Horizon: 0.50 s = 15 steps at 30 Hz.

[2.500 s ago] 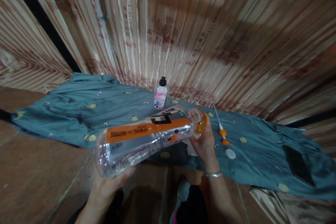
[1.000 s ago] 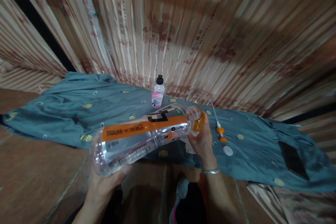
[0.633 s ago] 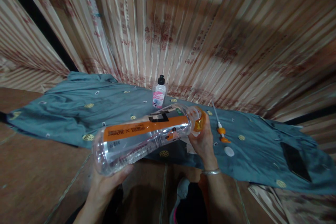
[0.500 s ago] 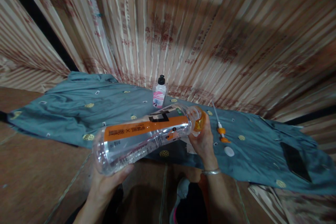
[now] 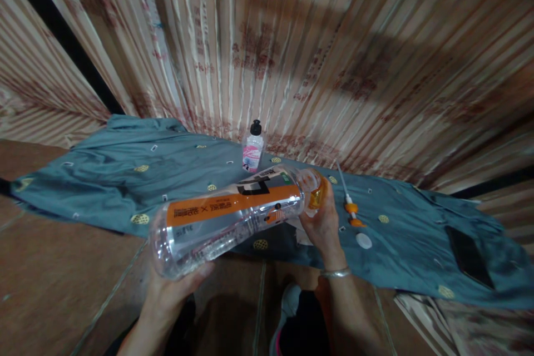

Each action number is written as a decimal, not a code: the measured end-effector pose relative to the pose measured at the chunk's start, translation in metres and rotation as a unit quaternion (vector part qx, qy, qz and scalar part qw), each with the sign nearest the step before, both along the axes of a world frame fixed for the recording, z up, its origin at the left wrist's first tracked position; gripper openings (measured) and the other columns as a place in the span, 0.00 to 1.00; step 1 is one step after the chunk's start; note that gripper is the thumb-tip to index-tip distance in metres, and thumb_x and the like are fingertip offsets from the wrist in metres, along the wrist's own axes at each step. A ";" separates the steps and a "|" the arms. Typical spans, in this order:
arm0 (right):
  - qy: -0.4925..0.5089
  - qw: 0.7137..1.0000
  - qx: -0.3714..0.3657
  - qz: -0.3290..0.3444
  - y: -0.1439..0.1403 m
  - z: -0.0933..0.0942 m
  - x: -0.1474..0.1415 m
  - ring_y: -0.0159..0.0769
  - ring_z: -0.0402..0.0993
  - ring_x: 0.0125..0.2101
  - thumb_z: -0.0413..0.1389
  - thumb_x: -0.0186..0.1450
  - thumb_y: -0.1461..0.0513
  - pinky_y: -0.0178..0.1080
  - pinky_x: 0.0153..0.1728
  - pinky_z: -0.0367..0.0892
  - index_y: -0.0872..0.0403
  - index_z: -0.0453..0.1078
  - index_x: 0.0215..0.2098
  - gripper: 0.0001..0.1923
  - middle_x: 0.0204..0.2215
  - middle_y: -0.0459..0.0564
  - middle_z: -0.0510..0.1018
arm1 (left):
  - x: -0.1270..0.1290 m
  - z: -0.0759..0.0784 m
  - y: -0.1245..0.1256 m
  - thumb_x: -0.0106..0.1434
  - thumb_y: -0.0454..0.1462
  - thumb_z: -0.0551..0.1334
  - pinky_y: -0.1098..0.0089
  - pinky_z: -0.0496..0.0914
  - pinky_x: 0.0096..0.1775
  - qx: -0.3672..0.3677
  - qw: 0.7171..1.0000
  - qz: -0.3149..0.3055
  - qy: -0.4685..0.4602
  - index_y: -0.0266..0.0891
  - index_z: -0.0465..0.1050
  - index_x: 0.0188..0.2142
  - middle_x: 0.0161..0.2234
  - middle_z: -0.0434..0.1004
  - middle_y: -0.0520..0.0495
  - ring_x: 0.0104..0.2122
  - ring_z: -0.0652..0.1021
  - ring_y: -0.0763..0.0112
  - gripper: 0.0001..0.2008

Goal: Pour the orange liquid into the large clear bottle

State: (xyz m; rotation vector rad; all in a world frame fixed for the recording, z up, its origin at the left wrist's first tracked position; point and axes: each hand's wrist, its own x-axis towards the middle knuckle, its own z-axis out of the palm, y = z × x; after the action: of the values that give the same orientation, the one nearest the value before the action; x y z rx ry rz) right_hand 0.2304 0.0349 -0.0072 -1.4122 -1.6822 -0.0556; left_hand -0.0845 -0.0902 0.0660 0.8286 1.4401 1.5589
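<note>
Little has shifted since the earlier frames: same grip on both ends, view barely drifted. Head view: large clear plastic bottle with orange label band (image 5: 233,214) held nearly level above the teal patterned cloth (image 5: 104,178) on the floor, long axis running from near-left base up to far-right neck. Left hand (image 5: 175,286) cups the base from below; right hand (image 5: 323,222) wraps the orange neck end. Small clear bottle with black cap (image 5: 253,149) stands behind; orange-and-white pump tube (image 5: 349,206) and white round disc (image 5: 364,241) lie just right.
</note>
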 end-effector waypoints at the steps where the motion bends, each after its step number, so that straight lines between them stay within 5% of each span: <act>1: -0.001 1.000 0.002 0.000 0.000 0.000 0.000 0.65 0.75 0.73 0.68 0.70 0.50 0.69 0.71 0.76 0.57 0.52 0.84 0.53 0.74 0.73 0.74 | 0.000 0.001 0.000 0.48 0.46 0.84 0.32 0.62 0.80 0.000 1.000 0.000 -0.011 0.60 0.71 0.72 0.72 0.81 0.50 0.79 0.69 0.30 0.52; 9: 0.007 1.000 -0.006 -0.009 0.000 -0.001 -0.001 0.63 0.76 0.73 0.67 0.70 0.50 0.68 0.71 0.76 0.55 0.52 0.83 0.52 0.73 0.71 0.76 | 0.003 0.012 0.001 0.47 0.49 0.85 0.38 0.67 0.78 0.004 1.000 0.002 0.001 0.60 0.75 0.69 0.69 0.84 0.51 0.77 0.73 0.32 0.49; 15: 0.007 1.000 -0.002 -0.011 -0.002 0.000 -0.001 0.63 0.76 0.73 0.67 0.70 0.50 0.68 0.71 0.76 0.55 0.52 0.84 0.51 0.74 0.70 0.75 | 0.002 0.006 0.002 0.45 0.46 0.85 0.39 0.67 0.78 0.000 1.000 0.017 -0.005 0.61 0.78 0.67 0.68 0.84 0.53 0.75 0.75 0.34 0.48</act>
State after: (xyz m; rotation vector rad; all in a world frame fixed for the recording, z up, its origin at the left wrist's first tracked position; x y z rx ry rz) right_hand 0.2291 0.0334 -0.0069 -1.4317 -1.6567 -0.0551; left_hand -0.0827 -0.0885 0.0724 0.7989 1.4533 1.5864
